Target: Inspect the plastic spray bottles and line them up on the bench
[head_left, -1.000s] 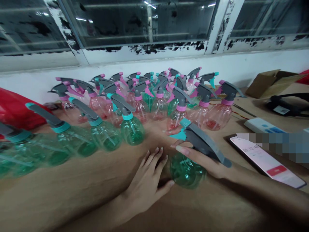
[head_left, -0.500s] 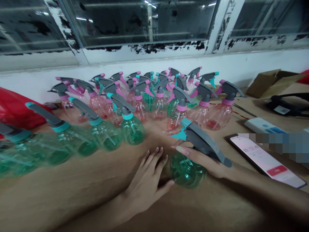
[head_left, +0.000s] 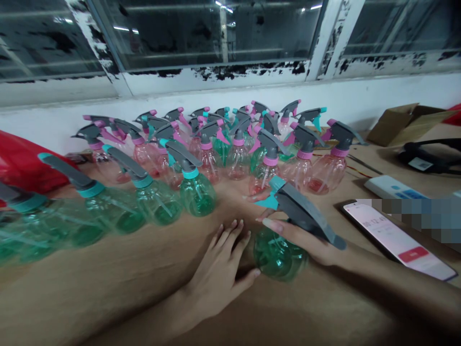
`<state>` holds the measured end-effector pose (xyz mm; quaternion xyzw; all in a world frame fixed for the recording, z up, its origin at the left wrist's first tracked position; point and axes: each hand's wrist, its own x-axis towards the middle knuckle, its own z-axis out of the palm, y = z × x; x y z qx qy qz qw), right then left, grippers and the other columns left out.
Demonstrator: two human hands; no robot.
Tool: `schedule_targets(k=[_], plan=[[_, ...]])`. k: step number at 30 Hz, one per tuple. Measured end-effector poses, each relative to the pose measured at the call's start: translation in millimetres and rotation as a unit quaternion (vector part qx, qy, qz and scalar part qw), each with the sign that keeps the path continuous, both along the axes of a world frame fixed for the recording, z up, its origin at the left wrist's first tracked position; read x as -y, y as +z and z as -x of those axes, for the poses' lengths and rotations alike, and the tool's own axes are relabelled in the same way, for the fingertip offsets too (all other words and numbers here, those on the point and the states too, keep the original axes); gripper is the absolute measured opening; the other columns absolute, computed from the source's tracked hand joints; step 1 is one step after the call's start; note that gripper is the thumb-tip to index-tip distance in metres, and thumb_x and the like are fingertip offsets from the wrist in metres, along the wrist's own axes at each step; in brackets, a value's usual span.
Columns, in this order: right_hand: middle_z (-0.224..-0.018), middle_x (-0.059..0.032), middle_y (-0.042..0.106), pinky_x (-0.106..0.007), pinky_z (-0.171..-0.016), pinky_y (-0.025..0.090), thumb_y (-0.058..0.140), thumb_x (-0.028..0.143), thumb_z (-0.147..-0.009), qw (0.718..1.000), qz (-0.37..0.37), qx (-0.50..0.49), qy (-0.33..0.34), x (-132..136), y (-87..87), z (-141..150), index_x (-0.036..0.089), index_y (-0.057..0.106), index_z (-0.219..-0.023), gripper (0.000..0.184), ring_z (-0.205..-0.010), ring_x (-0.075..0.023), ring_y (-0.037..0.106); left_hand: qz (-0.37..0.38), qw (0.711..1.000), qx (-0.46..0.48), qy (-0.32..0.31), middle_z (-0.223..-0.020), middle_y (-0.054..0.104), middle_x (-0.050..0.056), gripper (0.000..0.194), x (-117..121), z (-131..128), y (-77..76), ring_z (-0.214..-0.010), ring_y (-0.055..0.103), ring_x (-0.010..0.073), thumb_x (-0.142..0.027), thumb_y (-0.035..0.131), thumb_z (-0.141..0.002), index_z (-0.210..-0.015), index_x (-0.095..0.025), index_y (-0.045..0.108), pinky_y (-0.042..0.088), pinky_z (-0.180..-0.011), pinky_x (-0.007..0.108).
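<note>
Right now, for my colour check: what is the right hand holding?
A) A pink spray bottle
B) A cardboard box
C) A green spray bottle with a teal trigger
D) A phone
C: the right hand holds the grey sprayer head of the green spray bottle, with its teal trigger showing.

Held spray bottle [head_left: 277, 257]: neck hidden from me.
Phone screen [head_left: 394, 240]: digits too blurred to read.
Pixelated patch [head_left: 414, 216]: can't tell what's beneath.
</note>
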<state>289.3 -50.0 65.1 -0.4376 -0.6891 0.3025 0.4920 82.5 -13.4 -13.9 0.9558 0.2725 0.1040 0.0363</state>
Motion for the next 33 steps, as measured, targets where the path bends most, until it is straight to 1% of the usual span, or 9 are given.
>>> schedule_targets(k=[3, 7, 10, 16, 21, 23, 26, 30, 33], plan=[[-0.083, -0.0002, 0.066, -0.025, -0.068, 0.054, 0.059, 0.036, -0.082, 1.000, 0.003, -0.003, 0.001, 0, -0.2, 0, 0.022, 0.060, -0.110, 0.031, -0.071, -0.0141, 0.066, 0.003, 1.000, 0.000, 0.000, -0.145, 0.035, 0.014, 0.060, 0, 0, 0.5, -0.132, 0.031, 0.0323, -0.049, 0.049, -0.091, -0.139, -0.015, 0.036, 0.027, -0.105, 0.052], [-0.085, -0.0009, 0.065, -0.026, -0.068, 0.055, 0.059, 0.036, -0.082, 1.000, 0.004, -0.006, 0.002, -1, 0.1, 1, 0.022, 0.058, -0.109, 0.030, -0.072, -0.0143, 0.065, 0.003, 1.000, -0.001, 0.000, -0.145, 0.035, 0.015, 0.060, 0, 1, 0.8, -0.132, 0.030, 0.0320, -0.050, 0.048, -0.091, -0.138, -0.014, 0.037, 0.026, -0.106, 0.052], [-0.079, 0.0000, 0.065, -0.028, -0.069, 0.055, 0.059, 0.036, -0.082, 1.000, 0.006, 0.006, 0.000, -1, 0.3, 0, 0.022, 0.057, -0.110, 0.031, -0.072, -0.0157, 0.066, 0.006, 1.000, -0.001, -0.001, -0.145, 0.035, 0.015, 0.061, -1, 1, 0.8, -0.133, 0.029, 0.0313, -0.049, 0.049, -0.091, -0.139, -0.014, 0.036, 0.025, -0.107, 0.051], [-0.082, -0.0010, 0.065, -0.029, -0.069, 0.056, 0.060, 0.038, -0.081, 1.000, 0.013, 0.011, -0.011, 0, 0.0, 0, 0.024, 0.059, -0.108, 0.031, -0.073, -0.0167, 0.066, -0.002, 1.000, 0.001, -0.001, -0.145, 0.035, 0.015, 0.060, 0, 0, 1.7, -0.133, 0.030, 0.0313, -0.049, 0.048, -0.091, -0.138, -0.014, 0.037, 0.027, -0.106, 0.051], [-0.092, -0.0014, 0.067, -0.030, -0.072, 0.056, 0.057, 0.032, -0.083, 1.000, -0.003, 0.006, -0.002, 0, 1.1, 1, 0.027, 0.061, -0.110, 0.028, -0.077, -0.0167, 0.066, -0.003, 1.000, -0.024, 0.004, -0.146, 0.032, 0.016, 0.063, 1, -1, 2.4, -0.134, 0.027, 0.0314, -0.050, 0.049, -0.091, -0.139, -0.011, 0.037, 0.026, -0.107, 0.051], [-0.089, -0.0013, 0.068, -0.031, -0.074, 0.055, 0.055, 0.030, -0.083, 1.000, -0.004, 0.005, 0.002, 0, 1.1, 1, 0.028, 0.065, -0.104, 0.023, -0.079, -0.0174, 0.066, -0.004, 1.000, -0.027, 0.005, -0.147, 0.031, 0.016, 0.064, 1, -1, 2.5, -0.135, 0.026, 0.0312, -0.050, 0.049, -0.091, -0.139, -0.011, 0.036, 0.026, -0.107, 0.050], [-0.079, -0.0010, 0.069, -0.032, -0.076, 0.055, 0.053, 0.033, -0.085, 1.000, 0.014, 0.022, -0.002, 0, -0.7, 0, 0.028, 0.069, -0.095, 0.019, -0.079, -0.0177, 0.067, -0.006, 1.000, -0.020, 0.001, -0.147, 0.032, 0.015, 0.063, 0, -1, 3.0, -0.135, 0.027, 0.0303, -0.051, 0.048, -0.091, -0.139, -0.012, 0.036, 0.026, -0.107, 0.050], [-0.081, -0.0013, 0.069, -0.032, -0.075, 0.055, 0.053, 0.035, -0.086, 0.999, 0.028, 0.023, 0.001, 0, -6.1, -3, 0.026, 0.063, -0.099, 0.019, -0.078, -0.0177, 0.067, -0.006, 1.000, -0.005, -0.003, -0.146, 0.033, 0.015, 0.062, 0, 0, 3.0, -0.134, 0.028, 0.0308, -0.051, 0.048, -0.091, -0.139, -0.013, 0.036, 0.027, -0.106, 0.051], [-0.074, -0.0002, 0.067, -0.030, -0.068, 0.053, 0.054, 0.035, -0.086, 0.999, 0.034, 0.014, -0.012, 1, -9.0, -5, 0.024, 0.058, -0.091, 0.013, -0.069, -0.0160, 0.065, -0.005, 1.000, -0.002, 0.000, -0.146, 0.034, 0.015, 0.061, 0, 0, 1.7, -0.133, 0.029, 0.0315, -0.050, 0.049, -0.091, -0.138, -0.013, 0.037, 0.027, -0.106, 0.051]])
